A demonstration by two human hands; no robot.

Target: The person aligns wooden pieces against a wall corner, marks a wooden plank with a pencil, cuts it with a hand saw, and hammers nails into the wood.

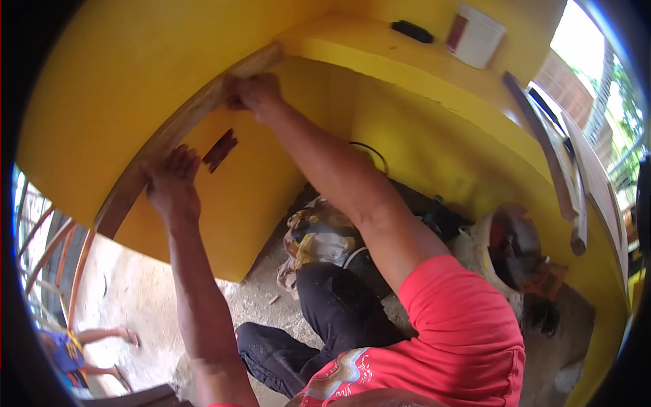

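Observation:
A long wooden strip [196,108] lies against the yellow wall [149,54] at the upper left. Near its upper end, my right hand [252,93] is closed round the strip's edge. Lower down, my left hand [173,178] holds the same strip, thumb on its face and fingers bent beside it. A dark reddish patch [220,150] shows on the yellow panel between my hands.
A yellow ledge [380,51] bears a black object [411,31] and a white container [476,36]. Wooden pieces [542,139] lean at right. Below are a bucket [478,247] and crumpled cloth [319,237]. Another person's legs [105,336] show at lower left.

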